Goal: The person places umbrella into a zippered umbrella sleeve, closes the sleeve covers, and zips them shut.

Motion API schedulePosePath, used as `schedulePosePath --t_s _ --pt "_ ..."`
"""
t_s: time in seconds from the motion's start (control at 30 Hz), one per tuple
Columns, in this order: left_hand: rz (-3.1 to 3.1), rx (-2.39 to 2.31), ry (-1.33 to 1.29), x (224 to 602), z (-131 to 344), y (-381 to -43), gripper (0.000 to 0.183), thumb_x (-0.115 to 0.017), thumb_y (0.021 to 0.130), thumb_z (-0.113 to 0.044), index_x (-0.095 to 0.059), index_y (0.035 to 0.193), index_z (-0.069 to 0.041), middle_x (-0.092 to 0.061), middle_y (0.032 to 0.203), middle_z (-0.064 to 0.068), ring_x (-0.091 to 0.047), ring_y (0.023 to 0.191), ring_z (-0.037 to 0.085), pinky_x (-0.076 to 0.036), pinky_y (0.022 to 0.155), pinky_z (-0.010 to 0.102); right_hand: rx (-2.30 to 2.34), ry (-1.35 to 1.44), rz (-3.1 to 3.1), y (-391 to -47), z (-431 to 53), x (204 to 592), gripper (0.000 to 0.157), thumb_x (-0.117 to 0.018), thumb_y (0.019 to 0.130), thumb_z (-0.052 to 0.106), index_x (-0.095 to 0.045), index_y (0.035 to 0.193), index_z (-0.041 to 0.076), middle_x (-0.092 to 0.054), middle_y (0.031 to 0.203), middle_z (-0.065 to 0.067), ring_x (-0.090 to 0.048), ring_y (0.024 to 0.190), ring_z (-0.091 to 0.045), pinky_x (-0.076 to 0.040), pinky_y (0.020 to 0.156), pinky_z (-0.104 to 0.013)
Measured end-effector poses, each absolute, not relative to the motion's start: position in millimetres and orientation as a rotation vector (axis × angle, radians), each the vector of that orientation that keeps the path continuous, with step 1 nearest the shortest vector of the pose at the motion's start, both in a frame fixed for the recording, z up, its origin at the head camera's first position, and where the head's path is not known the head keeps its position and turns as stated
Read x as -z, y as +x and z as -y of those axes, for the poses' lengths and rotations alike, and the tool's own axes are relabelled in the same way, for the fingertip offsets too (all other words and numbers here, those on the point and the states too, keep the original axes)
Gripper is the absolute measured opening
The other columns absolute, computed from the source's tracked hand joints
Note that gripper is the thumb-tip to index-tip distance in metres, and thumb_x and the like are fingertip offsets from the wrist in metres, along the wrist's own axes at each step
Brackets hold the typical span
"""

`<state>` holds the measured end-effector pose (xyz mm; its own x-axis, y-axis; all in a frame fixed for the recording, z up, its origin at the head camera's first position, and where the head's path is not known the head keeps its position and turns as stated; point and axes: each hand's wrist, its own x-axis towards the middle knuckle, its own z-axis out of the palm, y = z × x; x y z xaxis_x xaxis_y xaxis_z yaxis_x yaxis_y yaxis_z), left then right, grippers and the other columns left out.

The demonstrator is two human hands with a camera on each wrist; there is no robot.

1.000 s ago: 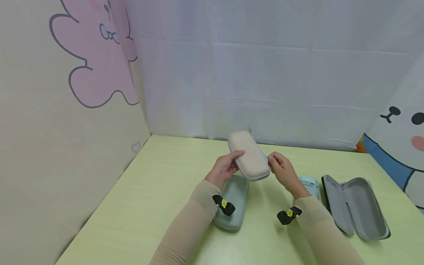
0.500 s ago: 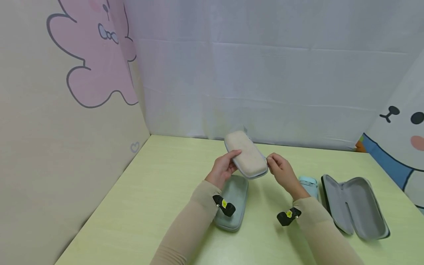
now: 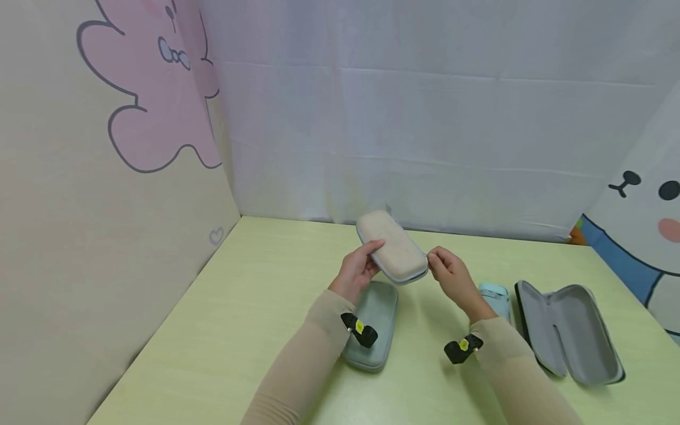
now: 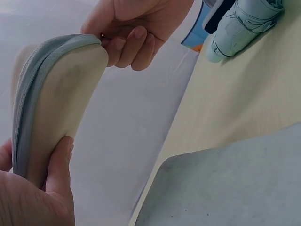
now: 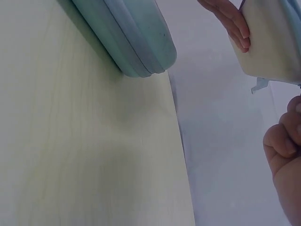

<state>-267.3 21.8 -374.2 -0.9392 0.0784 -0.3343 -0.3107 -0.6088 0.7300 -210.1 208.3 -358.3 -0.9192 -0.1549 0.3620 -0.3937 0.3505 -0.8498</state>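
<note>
My left hand (image 3: 355, 270) grips a cream zippered hard case (image 3: 392, 245) up off the table, thumb on its face and fingers underneath. Blue-grey zipper tape (image 4: 29, 101) runs round its edge. At the case's right corner my right hand (image 3: 453, 276) pinches the zipper pull, which is mostly hidden by the curled fingers. In the left wrist view the zipper looks closed along the visible side. Below my left hand a grey-green zippered case (image 3: 378, 319) lies closed on the table, partly covered by the forearm and its wrist camera.
Beyond my right wrist lies a folded light-blue umbrella (image 4: 247, 26). Next to it a case (image 3: 581, 333) lies spread open, its grey lining showing. The pale yellow-green table (image 3: 265, 283) ends at a white curtain (image 3: 425, 136) behind.
The cream case has shifted slightly to the left and down, with my left hand still round it. My right hand moves slightly with it, keeping its pinch at the corner.
</note>
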Motion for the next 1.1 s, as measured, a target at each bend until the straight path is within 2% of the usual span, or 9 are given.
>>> schedulePosePath --t_s 0.13,0.33,0.67,1.1 --pt "-1.253 -2.615 -0.397 374 -21 -267 0.044 -0.073 0.077 -0.007 -0.054 0.114 0.007 -0.067 0.096 0.015 -0.065 0.084 0.021 -0.052 0.070 0.028 -1.582 0.524 2.380 -209 -207 358 0.021 -0.040 0.098 0.001 -0.050 0.081 -0.006 -0.038 0.060 -0.004 -0.034 0.050 -0.009 -0.030 0.046 -0.026" --pt "-1.215 -2.648 -0.417 376 -18 -267 0.049 -0.073 0.077 -0.009 -0.051 0.119 0.004 -0.066 0.099 0.014 -0.065 0.083 0.019 -0.051 0.067 0.026 -1.554 0.548 2.396 -212 -210 364 0.019 -0.041 0.098 0.001 -0.050 0.081 -0.001 -0.039 0.060 -0.004 -0.034 0.050 -0.010 -0.031 0.046 -0.028" --pt "-1.198 -2.669 -0.443 376 -18 -266 0.049 -0.074 0.077 -0.009 -0.051 0.118 0.005 -0.066 0.097 0.013 -0.065 0.082 0.019 -0.051 0.067 0.026 -1.544 0.546 2.398 -228 -220 387 0.021 -0.044 0.099 0.012 -0.050 0.083 0.001 -0.039 0.061 -0.003 -0.036 0.051 -0.013 -0.032 0.046 -0.028" --pt "-1.171 -2.717 -0.536 376 -21 -267 0.049 -0.075 0.075 -0.009 -0.054 0.116 0.005 -0.066 0.099 0.015 -0.065 0.083 0.020 -0.051 0.070 0.028 -1.460 0.591 2.423 -204 -207 359 0.018 -0.041 0.097 -0.001 -0.049 0.080 0.001 -0.039 0.062 -0.004 -0.036 0.053 -0.011 -0.033 0.050 -0.028"
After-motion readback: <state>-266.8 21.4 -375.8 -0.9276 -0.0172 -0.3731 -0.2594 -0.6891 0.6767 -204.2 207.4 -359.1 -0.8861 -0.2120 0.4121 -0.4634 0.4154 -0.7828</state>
